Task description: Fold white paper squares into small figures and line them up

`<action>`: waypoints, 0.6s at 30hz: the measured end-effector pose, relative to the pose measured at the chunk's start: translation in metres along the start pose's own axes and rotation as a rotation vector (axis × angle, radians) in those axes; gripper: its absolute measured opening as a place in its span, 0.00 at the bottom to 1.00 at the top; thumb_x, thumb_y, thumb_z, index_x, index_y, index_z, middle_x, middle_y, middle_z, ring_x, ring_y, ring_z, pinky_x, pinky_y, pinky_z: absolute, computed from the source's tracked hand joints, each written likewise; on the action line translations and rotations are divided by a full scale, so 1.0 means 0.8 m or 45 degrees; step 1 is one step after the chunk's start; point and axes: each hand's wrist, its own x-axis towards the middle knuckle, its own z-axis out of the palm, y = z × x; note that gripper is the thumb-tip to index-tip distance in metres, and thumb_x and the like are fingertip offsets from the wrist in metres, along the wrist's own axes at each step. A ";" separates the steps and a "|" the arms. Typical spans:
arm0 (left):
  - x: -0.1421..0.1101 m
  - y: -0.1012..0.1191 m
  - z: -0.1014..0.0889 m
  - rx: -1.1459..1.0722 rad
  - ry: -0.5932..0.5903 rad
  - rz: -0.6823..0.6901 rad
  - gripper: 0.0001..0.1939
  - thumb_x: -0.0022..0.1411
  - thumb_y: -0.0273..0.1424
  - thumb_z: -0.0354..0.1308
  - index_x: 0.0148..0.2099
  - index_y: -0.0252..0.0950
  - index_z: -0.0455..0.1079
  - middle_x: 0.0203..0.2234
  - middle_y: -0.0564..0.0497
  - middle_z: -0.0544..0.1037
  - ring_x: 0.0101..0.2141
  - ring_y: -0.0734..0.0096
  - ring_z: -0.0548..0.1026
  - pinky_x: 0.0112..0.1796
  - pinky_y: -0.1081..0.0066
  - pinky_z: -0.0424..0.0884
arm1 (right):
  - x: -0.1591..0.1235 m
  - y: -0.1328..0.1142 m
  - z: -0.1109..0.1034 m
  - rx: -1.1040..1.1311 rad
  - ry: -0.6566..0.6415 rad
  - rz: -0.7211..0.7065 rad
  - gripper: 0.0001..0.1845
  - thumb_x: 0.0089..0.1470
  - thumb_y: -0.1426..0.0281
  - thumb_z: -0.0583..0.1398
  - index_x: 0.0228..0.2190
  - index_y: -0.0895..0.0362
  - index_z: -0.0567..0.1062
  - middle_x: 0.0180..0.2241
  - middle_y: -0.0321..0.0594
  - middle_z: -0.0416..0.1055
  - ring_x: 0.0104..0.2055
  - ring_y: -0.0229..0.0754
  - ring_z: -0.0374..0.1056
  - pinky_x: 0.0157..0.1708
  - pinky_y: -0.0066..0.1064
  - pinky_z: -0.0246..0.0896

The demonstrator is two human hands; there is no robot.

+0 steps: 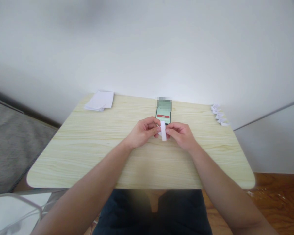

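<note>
Between my two hands is a small folded piece of white paper [163,131], held up over the middle of the table. My left hand [147,130] pinches its left side between thumb and fingers. On the other side, my right hand [180,133] grips the paper's right edge in the same way. Some fingertips are hidden behind the paper. Just beyond the hands a phone [163,116] with a lit green screen and a red bar lies on the table, its lower end close to my fingers.
A stack of white paper sheets [100,100] lies at the table's back left. Several small folded white paper pieces [219,116] form a row near the right edge. The pale wooden table [88,153] meets a white wall [147,49] behind. Grey fabric [14,140] stands at the left.
</note>
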 end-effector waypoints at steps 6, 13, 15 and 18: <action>0.001 0.001 0.003 0.000 0.021 0.012 0.13 0.63 0.39 0.66 0.43 0.34 0.74 0.33 0.48 0.80 0.32 0.72 0.77 0.34 0.72 0.73 | 0.000 -0.007 0.006 -0.120 0.089 0.031 0.07 0.56 0.66 0.66 0.29 0.56 0.81 0.25 0.37 0.77 0.27 0.38 0.72 0.30 0.30 0.68; 0.000 -0.009 0.003 0.316 0.156 0.000 0.16 0.62 0.43 0.66 0.39 0.34 0.76 0.28 0.50 0.77 0.25 0.75 0.69 0.27 0.73 0.66 | 0.000 -0.003 0.005 -0.136 0.080 0.014 0.09 0.56 0.64 0.66 0.29 0.56 0.80 0.25 0.38 0.77 0.28 0.39 0.72 0.31 0.31 0.68; 0.000 -0.010 0.003 0.375 0.170 0.021 0.16 0.62 0.43 0.65 0.39 0.34 0.77 0.27 0.50 0.77 0.24 0.75 0.68 0.27 0.73 0.64 | 0.000 0.000 0.005 -0.120 0.076 0.016 0.09 0.56 0.62 0.67 0.31 0.56 0.81 0.26 0.38 0.78 0.28 0.39 0.72 0.31 0.31 0.68; 0.000 -0.008 0.002 0.386 0.149 0.047 0.15 0.64 0.43 0.63 0.40 0.34 0.78 0.29 0.49 0.78 0.27 0.73 0.71 0.29 0.72 0.66 | 0.001 0.005 0.005 -0.116 0.074 0.031 0.10 0.55 0.61 0.68 0.34 0.56 0.82 0.29 0.39 0.79 0.28 0.39 0.72 0.30 0.31 0.67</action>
